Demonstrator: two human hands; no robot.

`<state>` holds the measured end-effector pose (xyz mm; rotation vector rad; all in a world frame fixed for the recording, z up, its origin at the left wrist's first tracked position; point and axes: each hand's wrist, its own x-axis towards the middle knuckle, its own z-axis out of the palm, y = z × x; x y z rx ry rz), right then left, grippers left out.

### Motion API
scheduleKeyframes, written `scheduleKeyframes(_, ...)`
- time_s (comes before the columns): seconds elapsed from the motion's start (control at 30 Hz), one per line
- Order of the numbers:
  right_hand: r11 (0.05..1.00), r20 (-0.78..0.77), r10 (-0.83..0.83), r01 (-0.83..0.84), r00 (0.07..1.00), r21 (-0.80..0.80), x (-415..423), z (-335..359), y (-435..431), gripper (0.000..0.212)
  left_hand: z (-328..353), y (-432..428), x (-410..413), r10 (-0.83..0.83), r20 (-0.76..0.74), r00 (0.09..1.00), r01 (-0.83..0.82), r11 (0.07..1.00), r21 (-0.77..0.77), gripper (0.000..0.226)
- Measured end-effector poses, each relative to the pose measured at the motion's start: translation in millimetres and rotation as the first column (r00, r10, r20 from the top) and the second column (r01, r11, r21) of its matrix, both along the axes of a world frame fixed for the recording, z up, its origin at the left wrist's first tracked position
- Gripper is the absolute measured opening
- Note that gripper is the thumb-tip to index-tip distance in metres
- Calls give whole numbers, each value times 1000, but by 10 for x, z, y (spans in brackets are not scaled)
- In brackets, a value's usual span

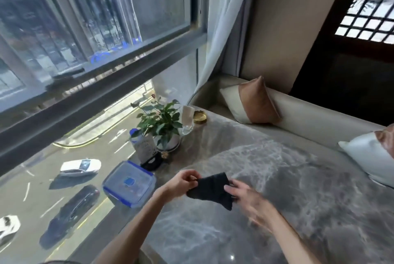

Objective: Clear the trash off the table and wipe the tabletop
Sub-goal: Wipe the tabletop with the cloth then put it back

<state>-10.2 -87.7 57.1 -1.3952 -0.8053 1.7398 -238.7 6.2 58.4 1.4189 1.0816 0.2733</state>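
A dark folded cloth (213, 189) hangs just above the grey marble tabletop (287, 189). My left hand (183, 182) pinches its left edge between thumb and fingers. My right hand (247, 199), blurred, grips the cloth's right side with fingers curled over it. Both hands hold the cloth a little off the surface, near the table's left-front part.
Along the window edge stand a clear lidded box with blue clips (130, 187), a small sign on a black stand (147, 148), a potted plant (162, 123), a glass holding a napkin (187, 121) and a gold ashtray (199, 117). A beige bench with cushions (255, 102) runs behind the table.
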Motion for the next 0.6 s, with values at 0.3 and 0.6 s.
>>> scheduleKeyframes(0.3, 970, 520, 216, -242, 827, -18, -345, -385, 765, 14, -146, 791, -165, -272, -373, 887, 354, 919, 171, 20)
scheduleKeyframes(0.6, 1000, 850, -2, 9, 526, -3, -354, -463, 2281, 15, -500, 2426, 198, -249, -635, 732, 621, 626, 471, 24)
